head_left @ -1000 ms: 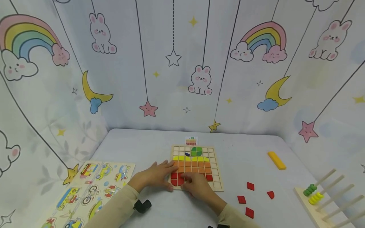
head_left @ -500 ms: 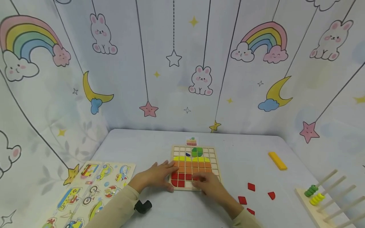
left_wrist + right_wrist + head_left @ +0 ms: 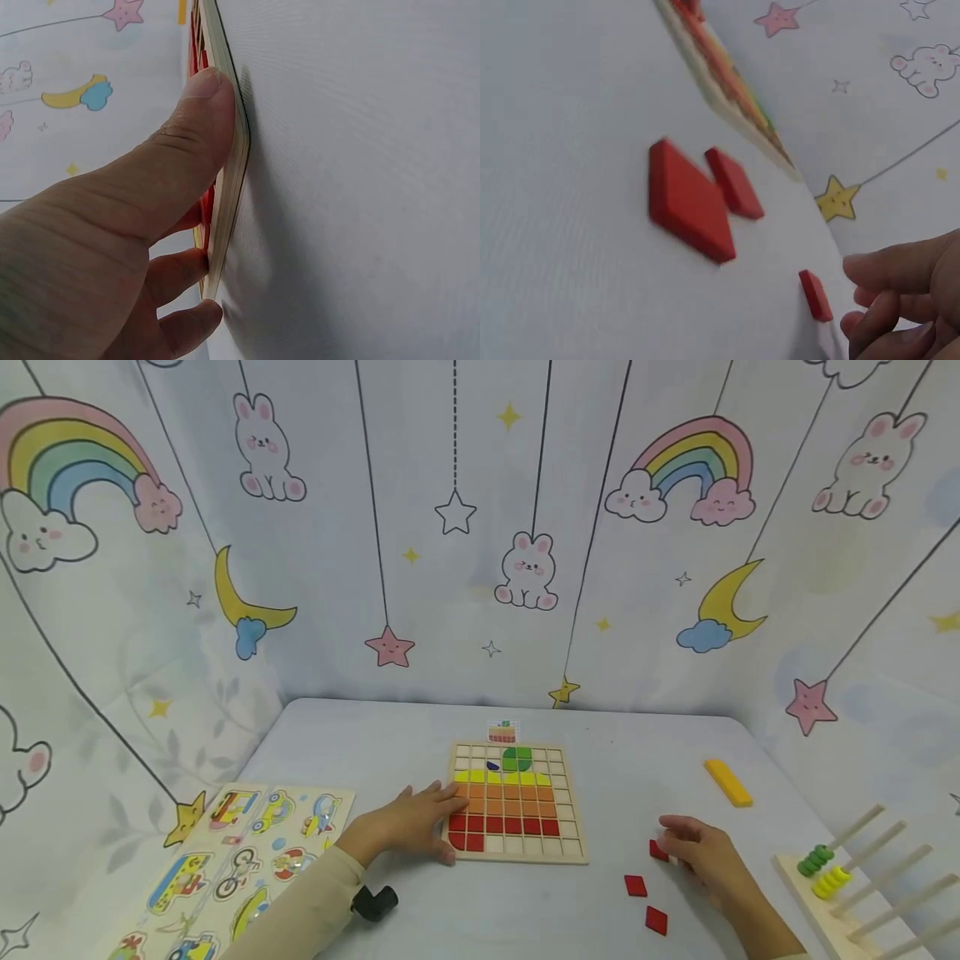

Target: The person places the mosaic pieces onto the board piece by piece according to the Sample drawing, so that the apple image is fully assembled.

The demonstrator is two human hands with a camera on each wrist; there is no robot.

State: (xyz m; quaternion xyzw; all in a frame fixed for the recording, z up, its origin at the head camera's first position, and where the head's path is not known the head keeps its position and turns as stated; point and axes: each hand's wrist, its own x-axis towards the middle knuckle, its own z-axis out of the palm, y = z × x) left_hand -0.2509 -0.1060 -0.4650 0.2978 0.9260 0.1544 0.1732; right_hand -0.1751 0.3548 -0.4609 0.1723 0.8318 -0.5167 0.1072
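A wooden grid board [image 3: 570,827] lies mid-table, its cells partly filled with green, blue, yellow, orange and red pieces. Two red pieces, one rounded at a corner, sit at the left of its lower red row. My left hand [image 3: 408,822] rests along the board's left side, the thumb [image 3: 206,97] against its edge. My right hand [image 3: 708,860] hovers at the right beside a red square piece [image 3: 658,850], fingers loosely bent, nothing visible between them. Two other red squares [image 3: 635,885] [image 3: 690,202] lie close by. The quarter-round red piece is hidden behind this hand.
A small picture card [image 3: 503,732] lies behind the board. At left is a vehicle puzzle board [image 3: 281,839], with a black object [image 3: 375,904] beside it. A yellow block [image 3: 727,782] and a peg stand with green and yellow beads [image 3: 831,882] are at right.
My right hand has left the board and moved right to the loose red pieces. The upper red row now shows filled across where the hand was. My left hand stays put.
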